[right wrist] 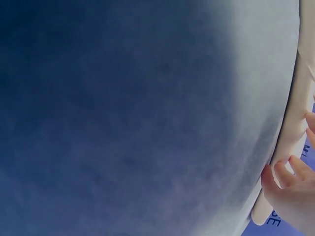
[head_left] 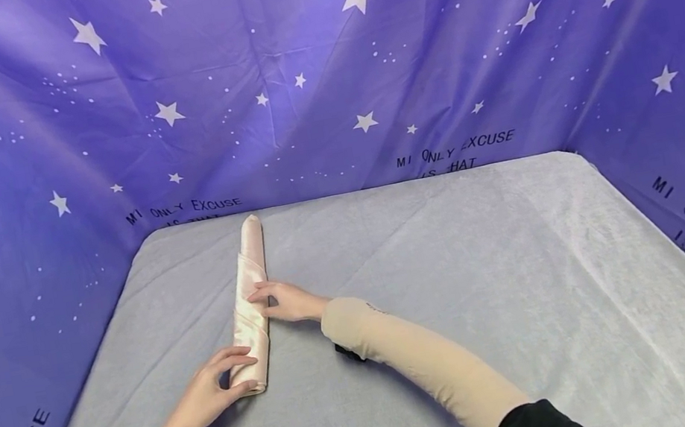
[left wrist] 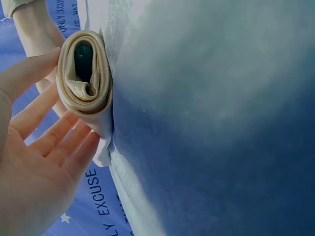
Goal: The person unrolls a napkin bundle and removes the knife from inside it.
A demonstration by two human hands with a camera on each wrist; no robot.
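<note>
partly hidden cloth roll [head_left: 254,328], hands [head_left: 206,393] [head_left: 294,301] touching, core [left wrist: 83,63] murky

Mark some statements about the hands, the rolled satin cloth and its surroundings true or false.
1. The left hand and right hand both touch the rolled satin cloth. True.
2. The roll's near end shows wound layers. True.
3. The right hand is at the near end. False: the left is; the right is partway along.
4. The roll stands upright. False: it lies on the gray table cover.
5. The purple backdrop bears white stars. True.
</note>
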